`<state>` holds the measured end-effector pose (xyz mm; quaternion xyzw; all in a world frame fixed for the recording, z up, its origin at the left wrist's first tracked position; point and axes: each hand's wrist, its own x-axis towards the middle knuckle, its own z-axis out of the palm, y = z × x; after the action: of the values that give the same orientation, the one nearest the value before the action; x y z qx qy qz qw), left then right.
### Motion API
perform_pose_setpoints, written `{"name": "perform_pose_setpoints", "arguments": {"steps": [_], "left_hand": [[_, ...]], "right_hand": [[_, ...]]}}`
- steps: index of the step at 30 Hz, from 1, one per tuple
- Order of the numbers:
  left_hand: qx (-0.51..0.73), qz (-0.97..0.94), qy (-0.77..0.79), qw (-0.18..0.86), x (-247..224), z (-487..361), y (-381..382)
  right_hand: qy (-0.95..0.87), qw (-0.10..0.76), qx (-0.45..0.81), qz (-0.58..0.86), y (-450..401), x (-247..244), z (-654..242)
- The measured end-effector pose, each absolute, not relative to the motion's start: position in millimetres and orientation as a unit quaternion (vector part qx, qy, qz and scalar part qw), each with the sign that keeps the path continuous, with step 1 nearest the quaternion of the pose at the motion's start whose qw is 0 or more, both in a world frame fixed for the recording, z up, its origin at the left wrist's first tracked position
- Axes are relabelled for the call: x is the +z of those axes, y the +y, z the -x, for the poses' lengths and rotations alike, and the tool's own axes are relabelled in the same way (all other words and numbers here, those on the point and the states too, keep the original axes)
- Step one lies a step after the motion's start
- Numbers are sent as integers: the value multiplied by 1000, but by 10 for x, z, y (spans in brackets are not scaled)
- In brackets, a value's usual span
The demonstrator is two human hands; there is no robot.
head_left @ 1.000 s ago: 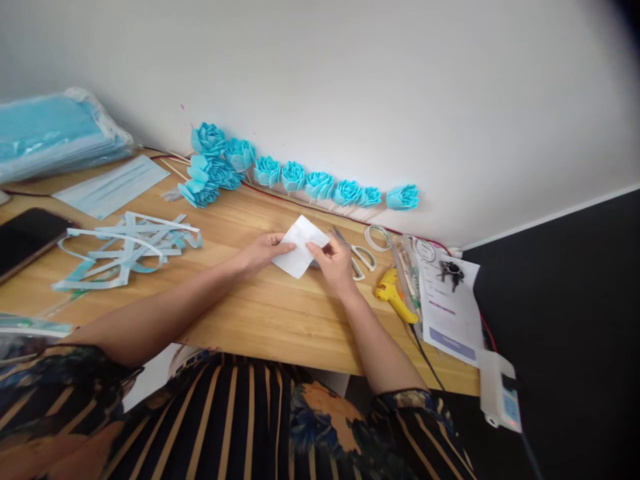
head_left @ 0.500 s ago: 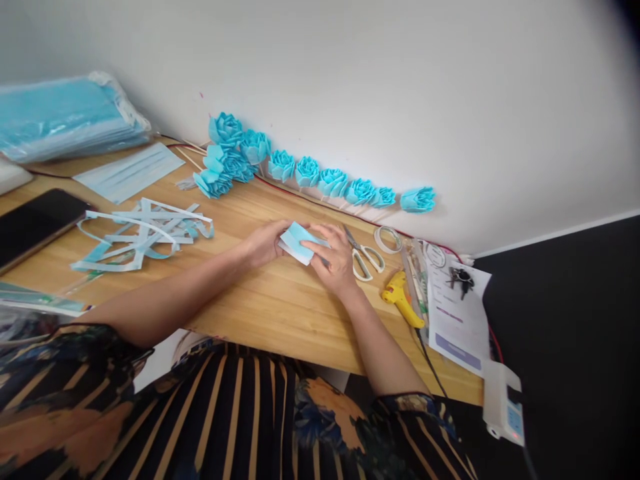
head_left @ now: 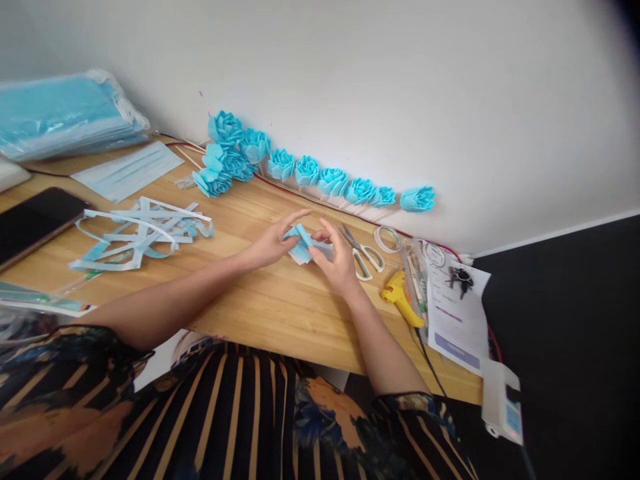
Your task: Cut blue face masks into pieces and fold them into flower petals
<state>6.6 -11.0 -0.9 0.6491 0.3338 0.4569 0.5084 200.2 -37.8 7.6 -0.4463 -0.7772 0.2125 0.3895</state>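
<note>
A small light blue sheet (head_left: 302, 244) with a raised fold is held between both hands above the wooden table (head_left: 260, 300). My left hand (head_left: 270, 241) grips its left side, the thumb on the blue surface and the other fingers stretched beyond it. On the right side, my right hand (head_left: 336, 257) pinches the sheet with the thumb low and the index finger bent above. A paler layer shows between the sheet and my right palm. White-handled scissors (head_left: 367, 261) lie just right of my right hand.
Blue flowers on sticks (head_left: 307, 171) line the wall. Cut strips (head_left: 145, 233), a phone (head_left: 43, 223), a flat mask piece (head_left: 129, 171) and bagged masks (head_left: 65, 117) are left. Right are a tape roll (head_left: 387, 239), yellow glue gun (head_left: 401, 298), paper (head_left: 457, 323), keys (head_left: 463, 280) and power strip (head_left: 503, 403).
The sheet, flat half a second ago, now has a fold standing up. My left fingers have come out from behind it and stretched upward, and my right fingers have drawn back from its face.
</note>
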Motion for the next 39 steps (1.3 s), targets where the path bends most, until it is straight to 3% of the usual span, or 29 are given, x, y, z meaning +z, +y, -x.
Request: {"name": "perform_pose_setpoints", "arguments": {"steps": [3,12,18,23,30,39], "left_hand": [[440,-706,333,444,14,-84,-164],[395,-548,359,644,25,-73,-102],[431,-546,378,611,28,-37,-69],[398,-653,344,545,14,-77,-117],[372,-708,318,509,61,-101,-171],[378,-695,329,515,-12,-80,-119]], "right_hand": [[-777,380,219,452,-369,56,-1965],[-618,473,408,477,-343,35,-1977],[-625,435,475,441,-362,100,-1962],[-679,406,424,442,-378,172,-2022],[-745,395,246,478,-416,232,-1996],[-690,422,270,522,-412,196,-1973]]}}
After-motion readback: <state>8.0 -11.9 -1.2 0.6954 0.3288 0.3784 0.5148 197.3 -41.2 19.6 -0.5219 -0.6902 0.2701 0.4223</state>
